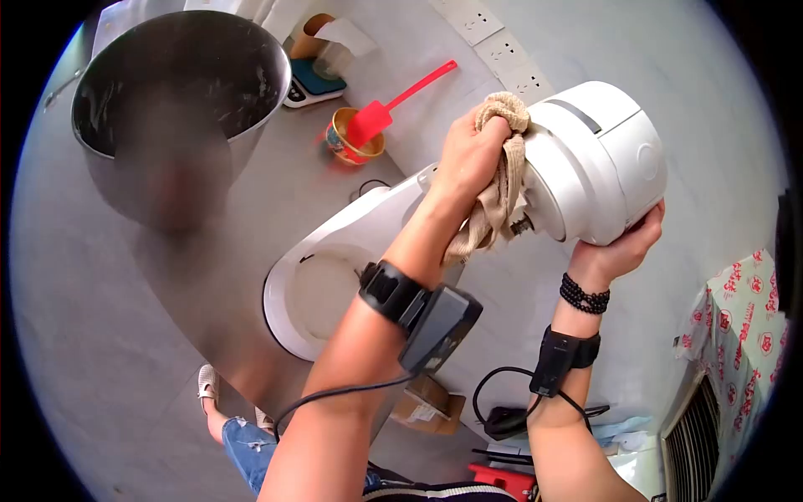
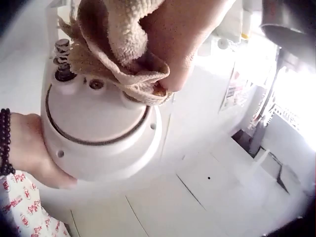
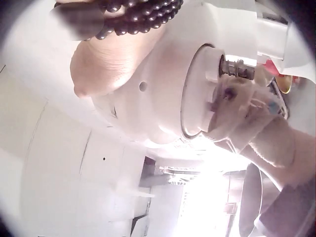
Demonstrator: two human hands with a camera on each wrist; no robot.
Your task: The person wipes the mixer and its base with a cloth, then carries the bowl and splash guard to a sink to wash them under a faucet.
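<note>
A white stand mixer has its head (image 1: 598, 159) tilted up, with the round underside and a spring-wrapped shaft (image 2: 63, 59) showing. My left hand (image 1: 473, 155) grips a bunched beige cloth (image 1: 502, 180) against that underside, beside the shaft. Folds of the cloth hide part of the fingers. On the other side, my right hand (image 1: 623, 243) holds the rounded end of the mixer head from below, its fingers wrapped round the edge. Lower down in the head view lies the mixer's base (image 1: 288, 289), with a round recess. A bead bracelet (image 3: 143, 22) circles my right wrist.
A large metal pot (image 1: 259, 138) stands at the left of the grey table. Near the wall, a red spatula (image 1: 368, 121) rests in a gold-rimmed bowl (image 1: 345, 152), beside a small scale (image 1: 318, 84). Sockets (image 1: 503, 52) line the wall. Another person's legs (image 1: 251, 448) show below the table.
</note>
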